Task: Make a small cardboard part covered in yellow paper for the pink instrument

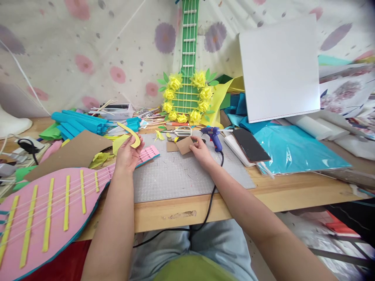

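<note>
"While we had our two hands out over the wooden table (152, 220), what did we record for the left hand (129, 155)?"

"We logged it grasping a yellow strip (136, 139): the broader, lower end sat at the fingers, the narrow end ran free beyond them."

"And the right hand (202, 152)?"

"We saw thumb and fingers pinching a cardboard piece (184, 145) at its right edge, most of the panel clear of the grip, leftward. A second brown piece (171, 146) lay just beside it, on the grey cutting mat (175, 179)."

"Materials?"

"We noted the strip as thin, smooth and hook-shaped; the cardboard as flat, matte, straight-edged. The mat bore a printed grid. A blue glue gun (216, 140) lay near the right hand."

"Orientation?"

"We read the strip's long axis as slanting from upper left to lower right, narrow tip pointing up-left, lower end curling back toward the palm. The held cardboard was tilted; its long axis we could not settle."
</note>
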Tool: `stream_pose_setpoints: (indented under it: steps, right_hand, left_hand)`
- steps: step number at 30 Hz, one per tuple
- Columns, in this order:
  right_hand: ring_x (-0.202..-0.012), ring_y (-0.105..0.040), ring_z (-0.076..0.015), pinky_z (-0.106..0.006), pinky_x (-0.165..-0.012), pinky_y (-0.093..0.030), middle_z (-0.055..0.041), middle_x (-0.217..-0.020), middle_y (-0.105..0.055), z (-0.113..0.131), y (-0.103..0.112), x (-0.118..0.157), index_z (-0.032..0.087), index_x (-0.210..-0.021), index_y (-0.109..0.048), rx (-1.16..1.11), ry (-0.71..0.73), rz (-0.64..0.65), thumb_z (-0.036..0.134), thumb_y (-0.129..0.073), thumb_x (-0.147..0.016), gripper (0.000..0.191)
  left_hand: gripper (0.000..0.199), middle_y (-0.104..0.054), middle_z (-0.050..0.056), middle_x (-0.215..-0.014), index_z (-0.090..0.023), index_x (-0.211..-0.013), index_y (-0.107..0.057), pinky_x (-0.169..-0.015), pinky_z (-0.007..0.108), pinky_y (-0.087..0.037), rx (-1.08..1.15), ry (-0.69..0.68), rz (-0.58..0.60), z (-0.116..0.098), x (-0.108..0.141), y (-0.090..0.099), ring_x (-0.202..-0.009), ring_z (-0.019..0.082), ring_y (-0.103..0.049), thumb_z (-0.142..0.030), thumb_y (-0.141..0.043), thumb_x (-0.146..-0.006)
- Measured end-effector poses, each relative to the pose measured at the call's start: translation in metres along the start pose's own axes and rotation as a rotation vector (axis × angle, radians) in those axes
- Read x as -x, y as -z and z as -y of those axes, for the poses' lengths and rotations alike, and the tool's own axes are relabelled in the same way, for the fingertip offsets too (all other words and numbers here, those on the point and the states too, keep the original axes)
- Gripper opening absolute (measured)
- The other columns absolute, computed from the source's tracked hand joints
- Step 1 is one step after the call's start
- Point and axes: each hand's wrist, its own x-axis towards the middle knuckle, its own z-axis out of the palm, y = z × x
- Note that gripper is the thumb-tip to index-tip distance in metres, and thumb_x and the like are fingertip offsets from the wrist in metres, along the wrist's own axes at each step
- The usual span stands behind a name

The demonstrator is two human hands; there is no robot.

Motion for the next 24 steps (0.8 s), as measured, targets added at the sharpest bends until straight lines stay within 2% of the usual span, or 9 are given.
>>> stream_pose_setpoints:
  steps: [4,7,12,15,18,21,24]
  right_hand:
    - [-0.059,-0.053,-0.0106,-0.022,-0.053,-0.045,0.004,-0.062,-0.053,0.014,-0.001,0.007,0.02,-0.082,-0.05,-0.069,-0.106,0.124,0.02,-0.054,-0.072,0.011]
    - [-0.057,-0.055,-0.0109,-0.024,-0.051,-0.048,0.0019,-0.064,-0.054,0.024,-0.012,0.004,0.02,-0.073,-0.046,-0.107,-0.195,0.171,0.018,-0.057,-0.072,0.011]
    - [-0.051,-0.059,-0.0134,-0.029,-0.051,-0.05,-0.0006,-0.073,-0.058,0.034,-0.048,-0.019,0.02,-0.084,-0.046,0.009,-0.234,0.136,0.012,-0.056,-0.072,0.017]
    - [-0.047,-0.059,-0.0137,-0.029,-0.05,-0.048,-0.0037,-0.083,-0.06,0.039,-0.069,-0.03,0.019,-0.094,-0.05,0.201,-0.209,0.164,0.009,-0.057,-0.072,0.026]
    - [-0.045,-0.058,-0.0132,-0.027,-0.049,-0.047,-0.004,-0.081,-0.062,0.042,-0.083,-0.033,0.018,-0.103,-0.051,0.341,-0.169,0.231,0.008,-0.057,-0.072,0.033]
    - [-0.044,-0.058,-0.0128,-0.027,-0.049,-0.048,-0.0021,-0.076,-0.061,0.043,-0.092,-0.034,0.018,-0.106,-0.053,0.32,-0.17,0.316,0.007,-0.056,-0.074,0.034]
    - [-0.045,-0.058,-0.0128,-0.029,-0.049,-0.05,-0.0003,-0.072,-0.057,0.041,-0.094,-0.036,0.018,-0.107,-0.053,0.17,-0.234,0.326,0.006,-0.057,-0.074,0.035]
  left_hand:
    - [0.012,-0.065,0.001,-0.068,-0.012,-0.075,-0.065,-0.061,0.016,-0.053,0.027,-0.01,0.006,-0.001,-0.002,0.003,-0.062,0.006,-0.061,-0.009,-0.054,-0.078]
    - [0.012,-0.065,0.0,-0.069,-0.013,-0.075,-0.065,-0.064,0.017,-0.053,0.052,-0.042,-0.014,-0.003,-0.005,0.007,-0.063,0.006,-0.061,-0.01,-0.054,-0.079]
    - [0.011,-0.066,0.0,-0.071,-0.014,-0.075,-0.064,-0.067,0.017,-0.053,0.075,-0.071,-0.075,-0.006,-0.008,0.011,-0.065,0.006,-0.062,-0.01,-0.055,-0.078]
    - [0.01,-0.065,0.0,-0.07,-0.014,-0.075,-0.064,-0.067,0.016,-0.053,0.07,-0.051,-0.077,-0.006,-0.008,0.011,-0.064,0.005,-0.061,-0.011,-0.056,-0.077]
    - [0.009,-0.066,0.0,-0.071,-0.014,-0.074,-0.064,-0.067,0.018,-0.053,0.059,-0.042,-0.094,-0.003,-0.009,0.013,-0.064,0.006,-0.061,-0.011,-0.056,-0.077]
    - [0.01,-0.066,0.001,-0.071,-0.014,-0.073,-0.064,-0.067,0.018,-0.053,0.054,-0.033,-0.114,0.001,-0.013,0.016,-0.064,0.006,-0.061,-0.01,-0.056,-0.077]
    - [0.011,-0.066,0.001,-0.074,-0.014,-0.075,-0.065,-0.066,0.018,-0.053,0.061,-0.034,-0.109,0.002,-0.015,0.018,-0.065,0.006,-0.062,-0.009,-0.055,-0.077]
